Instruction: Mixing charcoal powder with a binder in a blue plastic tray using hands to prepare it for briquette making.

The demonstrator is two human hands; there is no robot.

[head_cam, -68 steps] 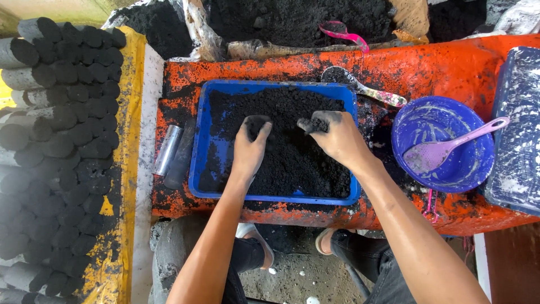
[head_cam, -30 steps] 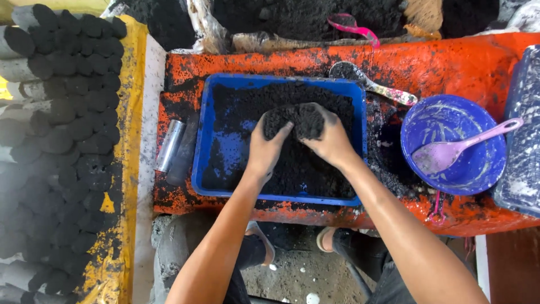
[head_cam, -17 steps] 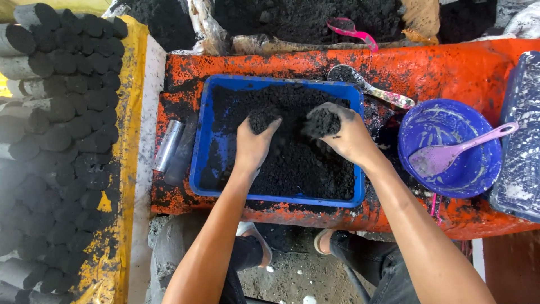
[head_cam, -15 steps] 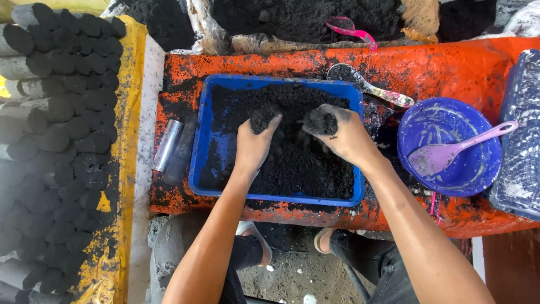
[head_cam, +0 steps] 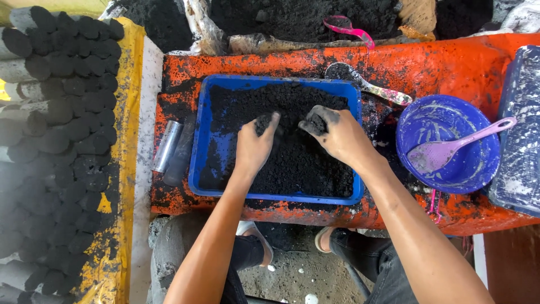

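Observation:
A blue rectangular tray (head_cam: 201, 141) on the orange bench holds a heap of damp black powder (head_cam: 292, 163). My left hand (head_cam: 254, 145) rests on the heap near the middle of the tray, its blackened fingers curled round a small clump of powder. My right hand (head_cam: 336, 135) hovers just to the right of it, fingers closed on another clump. The two hands are a few centimetres apart.
Stacked black cylindrical briquettes (head_cam: 62, 129) fill the yellow sheet at left. A metal tube (head_cam: 167, 146) lies beside the tray. A blue bowl (head_cam: 467, 169) with a pale purple spoon (head_cam: 450, 149) stands at right. A powder-laden spoon (head_cam: 365, 84) lies behind the tray, with a black powder pile (head_cam: 292, 17) beyond.
A second ago both hands were pressed together lifting one large heap of powder. They have since parted and dropped lower, most of the powder has fallen back, and only small clumps stay in the fingers.

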